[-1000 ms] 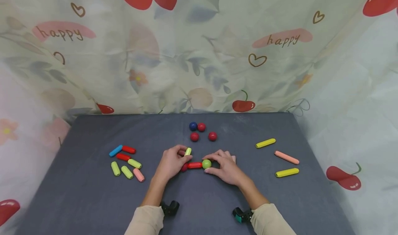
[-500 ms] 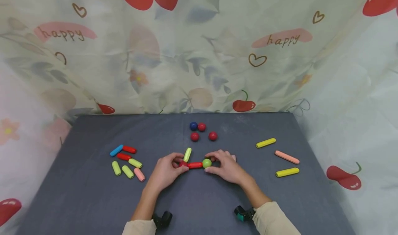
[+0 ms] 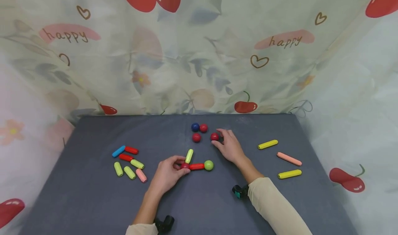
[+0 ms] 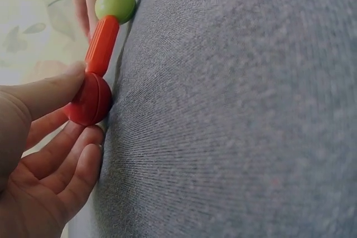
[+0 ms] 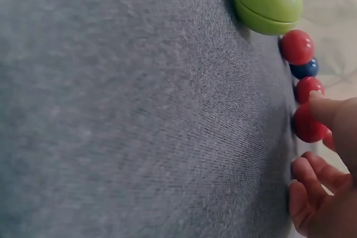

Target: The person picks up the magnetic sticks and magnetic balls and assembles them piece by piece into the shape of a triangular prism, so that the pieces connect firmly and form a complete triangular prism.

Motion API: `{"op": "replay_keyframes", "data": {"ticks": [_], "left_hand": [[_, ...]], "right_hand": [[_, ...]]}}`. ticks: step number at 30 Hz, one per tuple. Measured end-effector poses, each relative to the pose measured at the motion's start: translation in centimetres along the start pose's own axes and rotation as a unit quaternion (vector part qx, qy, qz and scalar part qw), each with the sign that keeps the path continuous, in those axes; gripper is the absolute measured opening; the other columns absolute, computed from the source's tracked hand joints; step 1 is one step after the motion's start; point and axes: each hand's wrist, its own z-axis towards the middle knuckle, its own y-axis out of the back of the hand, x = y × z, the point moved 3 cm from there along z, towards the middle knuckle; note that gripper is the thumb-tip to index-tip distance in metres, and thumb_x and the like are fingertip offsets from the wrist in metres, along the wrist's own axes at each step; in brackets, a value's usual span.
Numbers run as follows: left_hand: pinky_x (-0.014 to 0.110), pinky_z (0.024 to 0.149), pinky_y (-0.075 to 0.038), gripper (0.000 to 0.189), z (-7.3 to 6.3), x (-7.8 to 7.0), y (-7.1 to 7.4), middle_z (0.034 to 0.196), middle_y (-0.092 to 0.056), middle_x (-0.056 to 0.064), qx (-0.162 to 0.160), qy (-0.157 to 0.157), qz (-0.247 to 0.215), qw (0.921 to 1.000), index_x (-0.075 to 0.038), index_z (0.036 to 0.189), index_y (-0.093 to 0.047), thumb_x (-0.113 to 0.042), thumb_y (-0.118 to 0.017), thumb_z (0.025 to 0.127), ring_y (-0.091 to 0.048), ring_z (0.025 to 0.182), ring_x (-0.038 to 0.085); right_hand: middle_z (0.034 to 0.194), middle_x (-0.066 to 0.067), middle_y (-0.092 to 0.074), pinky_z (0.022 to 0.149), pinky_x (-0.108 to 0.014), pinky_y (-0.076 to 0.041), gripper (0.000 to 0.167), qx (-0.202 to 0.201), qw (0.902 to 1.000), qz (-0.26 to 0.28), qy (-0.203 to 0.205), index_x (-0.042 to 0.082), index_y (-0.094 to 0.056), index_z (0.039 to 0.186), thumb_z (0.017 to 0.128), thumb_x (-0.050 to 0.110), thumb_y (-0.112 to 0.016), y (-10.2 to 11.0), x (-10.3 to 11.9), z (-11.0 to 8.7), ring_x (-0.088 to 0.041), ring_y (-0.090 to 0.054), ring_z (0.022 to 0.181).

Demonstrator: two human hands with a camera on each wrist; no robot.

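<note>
My left hand point(image 3: 168, 174) pinches a dark red ball point(image 4: 89, 101) between thumb and fingers. From that ball a red stick point(image 3: 197, 166) runs right to a green ball point(image 3: 209, 165), end to end. A light green stick point(image 3: 189, 156) points away from the same red ball, toward the back; the left wrist view does not show it. Farther back, my right hand point(image 3: 230, 147) has its thumb and index finger curled round a loose red ball point(image 3: 214, 136) on the cloth. In the right wrist view the thumb partly covers this ball point(image 5: 308, 124).
Left of my left hand lie short sticks: a blue one point(image 3: 119, 151), red ones point(image 3: 132, 150), light green ones point(image 3: 129, 172) and a pink one point(image 3: 141, 175). Blue point(image 3: 195, 127) and red balls point(image 3: 196, 137) sit at the back. Longer yellow point(image 3: 290, 174) and pink sticks point(image 3: 289, 158) lie right.
My left hand has let go of the light green stick and shifted to the red ball. My right hand has left the green ball and moved back to a loose red ball.
</note>
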Motion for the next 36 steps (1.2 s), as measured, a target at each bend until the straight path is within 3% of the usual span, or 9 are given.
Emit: {"op": "replay_keyframes", "data": {"ticks": [5, 9, 20, 30, 36], "left_hand": [[0.026, 0.074, -0.053, 0.042, 0.0, -0.1, 0.1, 0.109, -0.073, -0.003, -0.001, -0.005, 0.006, 1.0000, -0.019, 0.121, -0.072, -0.030, -0.086, 0.082, -0.061, 0.085, 0.009], [0.027, 0.075, -0.053, 0.042, 0.1, -0.1, 0.0, 0.110, -0.071, -0.002, 0.005, -0.005, 0.009, 0.9999, -0.019, 0.121, -0.073, -0.029, -0.086, 0.083, -0.060, 0.086, 0.010], [0.028, 0.073, -0.053, 0.038, 0.7, -1.1, -0.7, 0.104, -0.069, 0.002, 0.025, -0.027, 0.025, 0.9990, -0.017, 0.123, -0.073, -0.026, -0.082, 0.087, -0.059, 0.082, 0.011], [0.035, 0.082, -0.057, 0.036, 1.0, -1.7, -1.1, 0.116, -0.071, 0.004, 0.042, -0.039, 0.045, 0.9973, -0.016, 0.125, -0.073, -0.024, -0.079, 0.090, -0.061, 0.090, 0.014], [0.041, 0.091, -0.057, 0.035, 1.3, -1.9, -1.3, 0.126, -0.069, 0.003, 0.028, -0.049, 0.038, 0.9976, -0.018, 0.127, -0.072, -0.018, -0.076, 0.093, -0.064, 0.100, 0.018]], "right_hand": [[0.117, -0.012, -0.062, 0.089, -0.043, -0.052, 0.045, 0.005, 0.9996, -0.023, 0.016, 0.013, -0.060, 0.138, 0.097, 0.029, -0.071, -0.2, 0.4, 0.2, -0.025, -0.058, 0.097], [0.112, -0.008, -0.065, 0.088, -0.041, -0.053, 0.044, 0.022, 0.9988, -0.040, 0.019, 0.013, -0.061, 0.135, 0.096, 0.028, -0.073, -0.2, 0.8, -0.5, -0.021, -0.059, 0.097], [0.097, 0.002, -0.068, 0.081, -0.033, -0.051, 0.040, 0.068, 0.9960, -0.010, 0.057, 0.017, -0.065, 0.132, 0.095, 0.030, -0.073, -0.6, 2.8, -1.8, -0.012, -0.058, 0.088], [0.120, -0.001, -0.071, 0.084, -0.033, -0.054, 0.043, 0.090, 0.9936, 0.023, 0.065, 0.017, -0.060, 0.138, 0.098, 0.027, -0.070, -0.8, 2.6, -2.3, -0.009, -0.062, 0.088], [0.108, 0.003, -0.066, 0.074, -0.026, -0.050, 0.047, 0.106, 0.9893, 0.013, 0.099, 0.019, -0.058, 0.143, 0.098, 0.026, -0.069, -0.6, 2.2, -2.5, -0.008, -0.056, 0.080]]}}
